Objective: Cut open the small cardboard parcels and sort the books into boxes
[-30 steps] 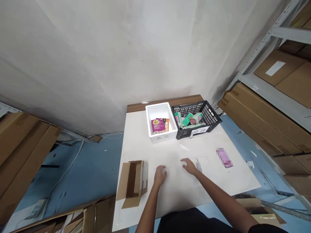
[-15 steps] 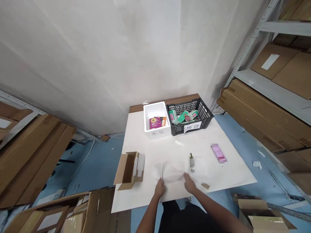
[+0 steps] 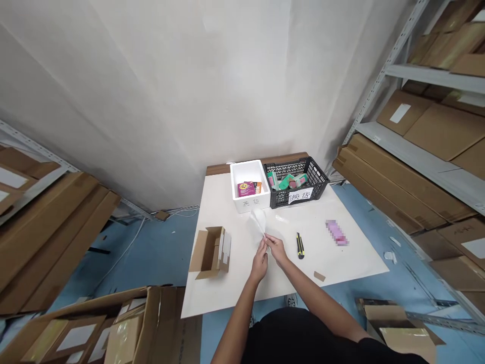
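A thin white sheet, soft and gathered, rises from my fingertips over the table; whether it is paper or plastic I cannot make out. My left hand pinches its lower end. Touching it, my right hand is also closed on that end. To the right a black and yellow utility knife lies on the white tabletop, apart from both hands. At the left stands an open cardboard box, flaps spread.
At the table's back sit a white foam box with small packets and a black crate with green-and-white boxes. A pixelated pink item and a cardboard scrap lie at right. Shelves with cartons stand on both sides.
The sheet lay spread on the table with my hands apart at its near edge. Now it is lifted and bunched, and my hands have come together farther from the table's front edge.
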A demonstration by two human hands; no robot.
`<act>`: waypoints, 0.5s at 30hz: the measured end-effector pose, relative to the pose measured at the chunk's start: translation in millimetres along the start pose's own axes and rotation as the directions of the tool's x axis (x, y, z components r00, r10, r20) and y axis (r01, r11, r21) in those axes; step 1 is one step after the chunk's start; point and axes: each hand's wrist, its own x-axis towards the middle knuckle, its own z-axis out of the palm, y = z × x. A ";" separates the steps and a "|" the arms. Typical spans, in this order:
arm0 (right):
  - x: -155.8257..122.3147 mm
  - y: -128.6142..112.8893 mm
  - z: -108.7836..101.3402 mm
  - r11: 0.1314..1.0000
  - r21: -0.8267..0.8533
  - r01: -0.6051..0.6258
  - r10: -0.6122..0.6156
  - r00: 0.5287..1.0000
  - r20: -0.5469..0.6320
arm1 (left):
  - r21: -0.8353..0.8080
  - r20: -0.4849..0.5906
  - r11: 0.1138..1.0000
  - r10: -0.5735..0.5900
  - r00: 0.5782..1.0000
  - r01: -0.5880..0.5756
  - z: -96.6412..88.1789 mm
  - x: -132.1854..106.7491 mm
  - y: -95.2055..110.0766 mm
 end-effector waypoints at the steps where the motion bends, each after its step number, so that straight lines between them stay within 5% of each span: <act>1: -0.7 -6.5 12.2 1.000 0.004 0.003 -0.003 1.000 -0.020 | 0.012 0.000 1.000 0.022 1.000 -0.022 -16.1 -2.5 4.5; 5: -4.3 -18.9 63.2 1.000 -0.025 -0.016 0.012 0.990 -0.143 | 0.020 -0.057 0.998 0.067 0.996 -0.066 -90.9 -24.1 8.5; 9: -15.1 -29.1 114.3 0.998 -0.052 0.045 -0.055 0.973 -0.226 | 0.098 -0.401 0.990 -0.058 0.914 0.106 -186.3 -58.5 -21.1; 10: -18.2 -33.4 129.3 0.995 -0.057 0.082 -0.092 0.972 -0.215 | 0.162 -0.418 0.971 -0.095 0.903 0.178 -207.9 -67.6 -32.7; 13: -23.1 -45.3 182.7 0.975 -0.082 0.205 -0.214 0.967 -0.140 | 0.370 -0.326 0.873 -0.198 0.924 0.318 -247.5 -93.7 -69.4; 15: -20.4 -46.0 221.2 0.963 -0.095 0.252 -0.261 0.960 -0.099 | 0.443 -0.227 0.836 -0.244 0.943 0.323 -248.9 -109.7 -90.1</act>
